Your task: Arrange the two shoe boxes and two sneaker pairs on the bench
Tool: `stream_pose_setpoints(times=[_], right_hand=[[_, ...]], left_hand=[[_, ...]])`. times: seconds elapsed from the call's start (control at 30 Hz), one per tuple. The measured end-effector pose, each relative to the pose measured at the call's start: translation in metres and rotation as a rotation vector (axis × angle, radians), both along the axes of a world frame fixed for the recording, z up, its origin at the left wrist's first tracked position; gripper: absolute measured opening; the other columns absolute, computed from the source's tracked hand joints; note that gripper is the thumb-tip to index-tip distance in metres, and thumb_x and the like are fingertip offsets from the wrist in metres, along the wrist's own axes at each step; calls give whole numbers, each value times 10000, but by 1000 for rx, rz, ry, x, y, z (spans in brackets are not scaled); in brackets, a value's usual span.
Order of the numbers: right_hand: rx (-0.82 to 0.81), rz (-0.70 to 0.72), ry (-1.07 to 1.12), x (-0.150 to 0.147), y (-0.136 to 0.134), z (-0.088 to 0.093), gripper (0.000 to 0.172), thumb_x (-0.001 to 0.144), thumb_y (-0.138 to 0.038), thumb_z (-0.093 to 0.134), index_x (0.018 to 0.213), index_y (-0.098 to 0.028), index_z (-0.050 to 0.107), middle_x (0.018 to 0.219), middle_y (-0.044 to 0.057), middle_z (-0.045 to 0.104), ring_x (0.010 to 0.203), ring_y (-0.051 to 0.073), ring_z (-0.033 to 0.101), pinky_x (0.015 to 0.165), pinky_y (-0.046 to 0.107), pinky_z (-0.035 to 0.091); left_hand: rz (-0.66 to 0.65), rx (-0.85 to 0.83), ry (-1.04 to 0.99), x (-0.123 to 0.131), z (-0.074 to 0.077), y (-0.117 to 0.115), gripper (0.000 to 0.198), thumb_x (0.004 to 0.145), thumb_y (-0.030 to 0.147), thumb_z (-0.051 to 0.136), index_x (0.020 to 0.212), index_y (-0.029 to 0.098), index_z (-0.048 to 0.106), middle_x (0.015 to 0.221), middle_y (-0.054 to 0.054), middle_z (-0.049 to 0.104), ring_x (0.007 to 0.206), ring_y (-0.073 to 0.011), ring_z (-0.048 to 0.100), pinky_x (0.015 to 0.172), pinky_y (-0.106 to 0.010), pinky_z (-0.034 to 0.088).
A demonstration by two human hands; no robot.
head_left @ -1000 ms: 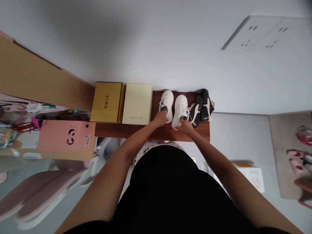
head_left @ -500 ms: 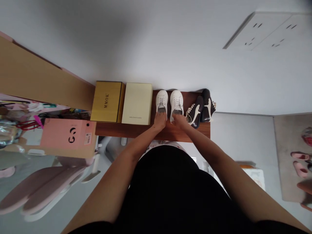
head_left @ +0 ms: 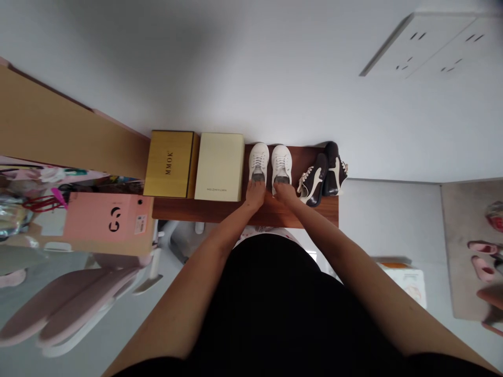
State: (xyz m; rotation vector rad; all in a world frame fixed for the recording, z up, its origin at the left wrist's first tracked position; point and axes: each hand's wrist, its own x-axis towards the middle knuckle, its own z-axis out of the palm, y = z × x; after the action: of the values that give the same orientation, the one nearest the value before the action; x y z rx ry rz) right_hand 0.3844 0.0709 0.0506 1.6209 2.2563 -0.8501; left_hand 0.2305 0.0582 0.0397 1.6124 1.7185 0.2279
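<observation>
Two white lace-up sneakers stand side by side on a dark wooden shelf (head_left: 204, 210), toes toward the wall. My left hand (head_left: 255, 192) grips the heel of the left white sneaker (head_left: 259, 159). My right hand (head_left: 284, 192) grips the heel of the right white sneaker (head_left: 282, 161). Both hands have their fingers curled around the heels. Just right of them lies a pair of black sneakers with white stripes (head_left: 322, 173), tilted.
A gold box (head_left: 170, 163) and a cream box (head_left: 220, 166) sit on the shelf left of the shoes. A pink box (head_left: 108, 217) and a pink chair (head_left: 70, 309) are at the left. Pink slippers (head_left: 481, 256) lie on a mat at the right.
The white sneakers were angled and apart; both hands have slid them left and straightened them into a neat pair beside the cream box, away from the black pair.
</observation>
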Motion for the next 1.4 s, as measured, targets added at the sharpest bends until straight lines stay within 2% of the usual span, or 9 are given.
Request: stream_pose_setpoints(times=[0.17,0.27,0.37,0.47,0.6,0.77,0.93,1.13,1.4], right_hand=[[93,-15,-2,1,-11,3,270,954,-218,574,1196,-117,638,1233,214,665,1170,330,606,1015,419,470],[189,-126,102,22,-24,6,313,974,-315,570,1224,-137,631,1264,193,640,1200,325,570,1051,426,444],[350,-337,194,68,-38,6,344,1004,-341,496,1268,-150,607,1286,183,624,1246,313,534,1083,428,418],[493,-629,101,129,-45,1,415,1002,-348,457,1340,-126,549,1349,217,577,1298,333,494,1095,470,402],[366,-840,-73,198,-37,-13,630,865,-396,676,1371,-57,513,1352,262,577,1294,379,521,1072,487,420],[36,-782,-15,221,-25,-24,483,749,-450,794,1107,-158,653,1011,99,713,952,275,663,822,353,507],[152,-616,-51,218,-28,-14,311,789,-466,775,926,-226,632,872,46,713,832,234,639,695,294,446],[223,-344,-203,219,-36,-1,212,840,-412,733,908,-234,638,990,87,737,910,266,647,717,312,406],[216,-261,-241,199,-24,-3,203,864,-321,717,998,-172,681,1070,156,737,1017,300,650,839,349,424]], left_hand=[[-95,5,81,-7,12,-3,344,990,336,509,1275,160,591,1273,-188,658,1393,-321,509,1287,-453,165],[-122,62,106,-4,23,0,372,945,289,590,1284,137,569,1325,-222,614,1407,-361,472,1273,-495,175],[-195,114,80,12,31,3,369,930,238,605,1288,156,565,1358,-211,591,1394,-355,471,1240,-499,249],[-363,93,-38,45,30,-1,309,953,202,555,1260,178,592,1325,-169,626,1330,-294,535,1180,-428,362],[-456,-47,-166,100,15,-16,389,925,226,627,1301,138,582,1320,-176,654,1271,-268,606,1107,-368,442],[-471,-204,-25,145,-2,-18,516,853,283,751,1302,96,578,1343,-223,652,1263,-327,635,1025,-362,490],[-571,-140,34,154,6,-1,471,896,390,718,1267,130,589,1281,-212,686,1215,-351,661,997,-390,505],[-662,-72,76,161,29,16,385,940,305,671,1289,170,580,1234,-190,710,1199,-346,676,1025,-417,499],[-674,-90,181,173,40,37,357,946,176,640,1292,101,603,1207,-248,711,1224,-375,669,1054,-465,497]])
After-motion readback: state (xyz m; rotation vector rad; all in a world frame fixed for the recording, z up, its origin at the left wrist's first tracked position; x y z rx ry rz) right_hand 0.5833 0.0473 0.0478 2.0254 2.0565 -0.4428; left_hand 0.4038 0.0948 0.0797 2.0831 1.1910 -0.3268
